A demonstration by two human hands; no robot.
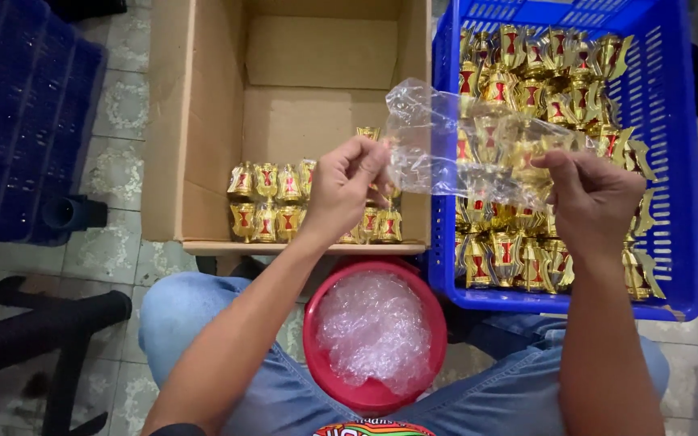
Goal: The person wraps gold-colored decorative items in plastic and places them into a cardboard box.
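**Two hands stretch a clear plastic bag between a box and a crate**

The left hand (347, 184) is closed in a pinch on one edge of a clear plastic bag (454, 145), fingers curled tight against the thumb. The right hand (595, 194) is closed on the opposite edge, knuckles up, so that the bag hangs stretched and crumpled between the two hands. The bag sits in the air above the gap where the cardboard box meets the blue crate, and the gold pieces behind it show through the film.

Just under the left hand, the open cardboard box (203, 121) holds gold and red ornaments (267, 211) standing upright in two neat rows against its near wall; the far part of its bottom is bare. Under and behind the right hand, the blue plastic crate (684, 145) is heaped with loose ornaments (543, 69) of the same kind, lying at all angles.

Nearer the person, between the knees in blue jeans (195, 311), a round red bowl (321, 363) is filled with crumpled clear plastic bags (375, 327). All of it rests on a patterned tile floor (115, 250). At the far left stands a dark blue crate (18, 113), with a black frame (42, 331) below it.
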